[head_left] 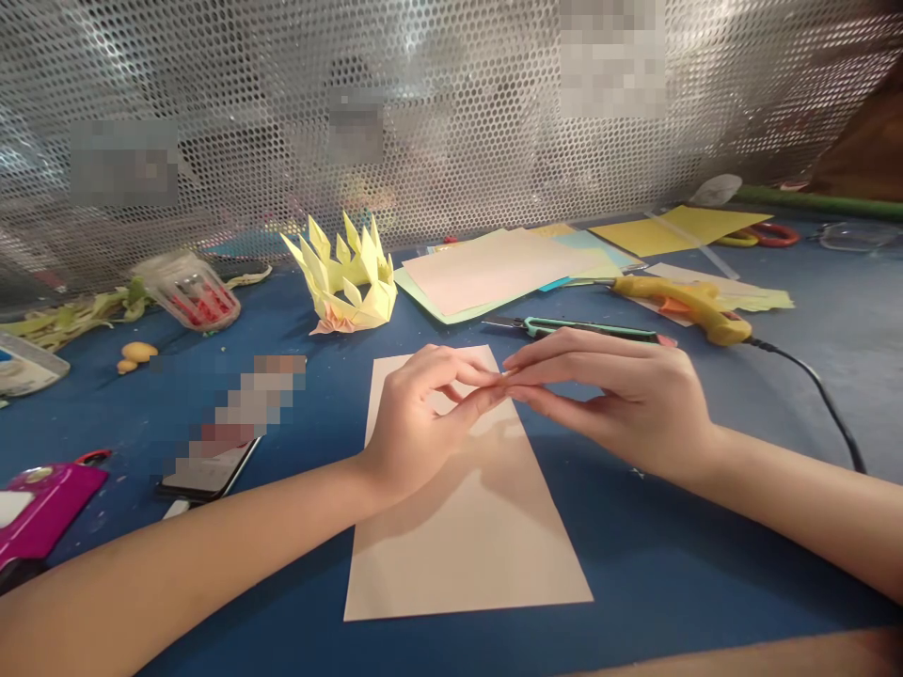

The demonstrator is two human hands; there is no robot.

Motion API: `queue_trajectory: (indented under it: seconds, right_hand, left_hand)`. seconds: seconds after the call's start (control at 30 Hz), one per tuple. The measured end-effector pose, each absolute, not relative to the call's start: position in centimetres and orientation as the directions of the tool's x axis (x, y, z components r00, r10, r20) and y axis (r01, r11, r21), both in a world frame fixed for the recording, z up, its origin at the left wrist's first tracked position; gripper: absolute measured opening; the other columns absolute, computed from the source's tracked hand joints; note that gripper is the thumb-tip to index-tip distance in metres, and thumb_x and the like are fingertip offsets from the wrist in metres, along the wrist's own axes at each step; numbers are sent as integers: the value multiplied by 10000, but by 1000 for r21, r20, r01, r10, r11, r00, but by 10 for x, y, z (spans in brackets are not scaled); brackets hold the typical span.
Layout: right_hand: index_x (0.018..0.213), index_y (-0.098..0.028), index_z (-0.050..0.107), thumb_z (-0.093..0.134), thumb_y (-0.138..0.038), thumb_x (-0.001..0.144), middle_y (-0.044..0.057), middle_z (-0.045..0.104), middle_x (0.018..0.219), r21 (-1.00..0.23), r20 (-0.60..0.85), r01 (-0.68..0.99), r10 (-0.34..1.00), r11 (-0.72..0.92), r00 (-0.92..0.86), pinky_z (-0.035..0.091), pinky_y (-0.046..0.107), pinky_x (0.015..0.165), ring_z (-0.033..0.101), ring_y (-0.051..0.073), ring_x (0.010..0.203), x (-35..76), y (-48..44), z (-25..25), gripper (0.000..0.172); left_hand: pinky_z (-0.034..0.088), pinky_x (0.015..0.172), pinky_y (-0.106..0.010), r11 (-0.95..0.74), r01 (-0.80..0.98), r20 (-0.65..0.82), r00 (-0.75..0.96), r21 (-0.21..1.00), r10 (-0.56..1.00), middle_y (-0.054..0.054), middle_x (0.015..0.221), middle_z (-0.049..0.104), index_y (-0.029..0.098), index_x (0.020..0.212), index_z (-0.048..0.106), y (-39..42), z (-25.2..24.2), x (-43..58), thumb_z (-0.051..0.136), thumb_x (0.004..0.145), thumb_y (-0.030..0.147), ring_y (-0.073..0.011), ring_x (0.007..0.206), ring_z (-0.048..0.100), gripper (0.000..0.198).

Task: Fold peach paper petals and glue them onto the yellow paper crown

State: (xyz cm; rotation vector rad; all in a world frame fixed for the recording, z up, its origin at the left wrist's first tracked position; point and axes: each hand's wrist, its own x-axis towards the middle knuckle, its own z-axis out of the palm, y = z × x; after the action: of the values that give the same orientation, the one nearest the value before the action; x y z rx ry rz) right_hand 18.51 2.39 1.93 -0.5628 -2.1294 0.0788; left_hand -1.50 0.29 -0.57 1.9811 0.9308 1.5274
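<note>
Pale pink sheet [466,559] is laid flat on the blue counter [296,602], nearest. A phone [212,473] is placed left of it (screen partly blurred out). Over the sheet's far part, the left hand [423,414] and right hand [627,395] are brought together, fingertips narrowed and meeting; whether anything small is pinched cannot be told. Beyond, a green cutter [589,329] and yellow glue gun [684,301] are seen, then a yellow paper crown [377,299] and stacked papers [508,268], backed by perforated sheeting [480,66].
</note>
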Motion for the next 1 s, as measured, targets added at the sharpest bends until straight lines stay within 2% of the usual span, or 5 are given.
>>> queue_trajectory:
  seconds: [0.2,0.4,0.8,0.9,1.0]
  right_hand:
    - [860,-280,728,699,-208,900,3,770,849,-309,749,393,476,866,-461,606,285,658,722,164,743,185,21,18,87]
    - [877,-286,716,680,-206,915,-18,771,833,-364,754,380,509,850,-415,590,279,678,727,157,741,184,17,17,96]
    - [866,-317,717,689,-231,915,-57,747,727,-369,737,426,539,826,-407,460,269,443,659,120,578,181,11,20,103]
    - [888,-320,721,685,-227,920,-62,747,728,-365,746,421,532,830,-401,497,262,478,658,114,572,182,11,18,105]
    - [969,-302,723,675,-226,924,-52,766,789,-434,741,405,575,805,-347,556,253,538,671,109,581,183,11,14,100]
  left_hand:
    - [551,620,-255,-675,244,659,155,696,736,-13,862,768,233,768,725,1,-3,-13,788,843,194,-167,808,679,106]
    - [531,611,-244,-695,242,672,181,677,718,-23,842,741,219,776,688,-1,-1,-13,699,908,201,-161,815,666,133]
    - [526,616,-248,-729,288,701,212,621,681,-3,838,746,219,832,693,-1,-4,-15,699,888,155,-144,776,663,84]
    - [527,618,-254,-735,289,707,213,613,674,-5,848,757,225,863,711,-1,-4,-16,676,903,156,-146,776,661,87]
    - [529,619,-251,-733,282,706,210,619,676,-22,888,773,222,892,740,0,-3,-16,655,917,154,-149,795,662,111]
